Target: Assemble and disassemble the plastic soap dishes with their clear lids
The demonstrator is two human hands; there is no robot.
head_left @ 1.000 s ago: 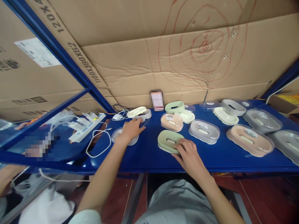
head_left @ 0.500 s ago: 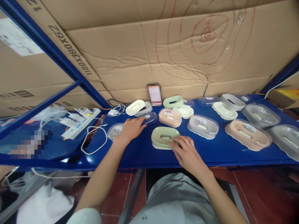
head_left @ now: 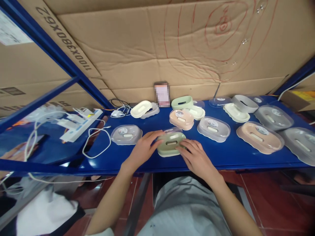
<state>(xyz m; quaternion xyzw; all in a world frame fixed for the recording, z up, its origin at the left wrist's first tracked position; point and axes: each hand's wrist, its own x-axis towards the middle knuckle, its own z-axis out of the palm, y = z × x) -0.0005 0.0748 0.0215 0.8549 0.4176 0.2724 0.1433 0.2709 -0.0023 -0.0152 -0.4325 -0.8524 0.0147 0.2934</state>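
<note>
A green soap dish (head_left: 169, 151) with a slot in its middle sits near the front edge of the blue table. My left hand (head_left: 145, 147) is closed on a clear lid (head_left: 173, 130), which is at the far side of the green dish, tilted over it. On the right, my right hand (head_left: 197, 154) grips the dish's right end with bent fingers. Just behind is a peach soap dish (head_left: 181, 120) under a clear lid. A grey lidded dish (head_left: 126, 135) lies to the left, and another grey lidded dish (head_left: 213, 129) to the right.
At the back, a phone (head_left: 162, 94) leans on the cardboard. Cream trays (head_left: 140, 109), a green upper part (head_left: 182, 103) and a grey ring (head_left: 244, 103) lie nearby. A power strip (head_left: 81, 126) and white cable (head_left: 85, 149) occupy the left. More lidded dishes (head_left: 261, 137) stand right.
My left hand has brought the clear lid from behind the dish toward me, to the green dish. My right hand has stayed at the dish's right end.
</note>
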